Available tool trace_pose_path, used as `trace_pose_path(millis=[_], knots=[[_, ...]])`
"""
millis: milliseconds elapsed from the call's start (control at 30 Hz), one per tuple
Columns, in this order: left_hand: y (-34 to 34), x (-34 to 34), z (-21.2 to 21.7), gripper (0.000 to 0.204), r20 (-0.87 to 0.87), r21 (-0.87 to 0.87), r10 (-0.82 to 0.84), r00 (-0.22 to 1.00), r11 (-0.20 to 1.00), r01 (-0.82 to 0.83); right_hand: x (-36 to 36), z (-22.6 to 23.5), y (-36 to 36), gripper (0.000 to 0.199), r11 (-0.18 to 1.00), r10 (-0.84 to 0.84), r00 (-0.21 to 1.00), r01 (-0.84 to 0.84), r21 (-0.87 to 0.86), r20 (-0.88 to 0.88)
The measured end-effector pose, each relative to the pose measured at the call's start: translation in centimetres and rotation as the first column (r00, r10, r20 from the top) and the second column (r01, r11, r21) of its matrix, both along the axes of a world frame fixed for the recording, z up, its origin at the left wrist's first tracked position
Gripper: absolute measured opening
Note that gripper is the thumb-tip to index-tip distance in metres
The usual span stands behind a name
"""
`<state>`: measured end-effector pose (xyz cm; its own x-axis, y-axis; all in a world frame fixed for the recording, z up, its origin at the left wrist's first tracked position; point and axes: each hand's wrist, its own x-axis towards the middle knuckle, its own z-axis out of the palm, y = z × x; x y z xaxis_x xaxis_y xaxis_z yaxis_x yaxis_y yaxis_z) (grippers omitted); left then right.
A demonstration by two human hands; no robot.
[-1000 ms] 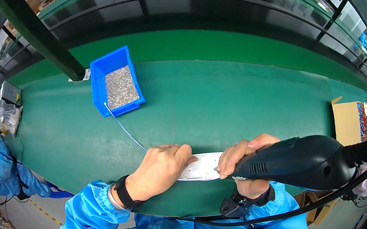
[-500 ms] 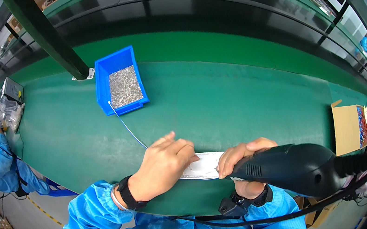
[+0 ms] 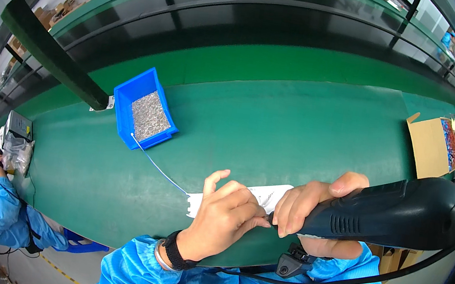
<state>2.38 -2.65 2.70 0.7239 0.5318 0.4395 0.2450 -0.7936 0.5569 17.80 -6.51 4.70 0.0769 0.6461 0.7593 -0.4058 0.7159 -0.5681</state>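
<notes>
Work looks unfinished: right hand clamped around black handheld tool, lower right; left hand bunched over white strip, its hold unclear.

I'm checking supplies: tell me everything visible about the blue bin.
The blue bin is open-topped and looks plastic. It stands upright, turned at an angle, on the green tabletop, left of centre. Small silvery pieces cover its bottom. A thin pale cord ends over its near left corner; contact is unclear. The left hand is apart from it.
</notes>
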Motion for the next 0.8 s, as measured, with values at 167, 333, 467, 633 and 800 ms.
trace_pose_path(millis=[167,333,467,633,800], knots=[[-0.4,0.5,-0.2,0.015,0.001,-0.059,-0.009,1.000,0.998,0.009,0.7,0.0,-0.4,0.064,0.998,0.068,0.997,-0.068,-0.004,0.030],[-1.0,0.7,-0.8,0.022,-0.043,-0.029,-0.037,0.998,0.999,0.036,1.1,-0.4,-1.6,0.066,0.996,0.037,0.996,-0.030,-0.089,0.078],[-1.4,0.9,0.6,0.057,-0.164,-0.071,-0.016,0.986,0.997,0.004,1.6,-2.0,-2.6,0.066,0.983,-0.077,0.990,0.096,-0.156,0.120],[-0.2,-1.4,1.0,0.080,-0.324,-0.013,0.058,0.944,0.998,-0.065,2.9,-2.6,-2.6,0.067,0.975,-0.152,0.982,0.167,-0.148,0.112],[0.0,-2.0,0.0,0.064,-0.378,0.026,0.104,0.920,0.995,-0.101,2.3,-1.8,-3.1,0.068,0.900,-0.222,0.962,0.266,-0.346,0.162]])
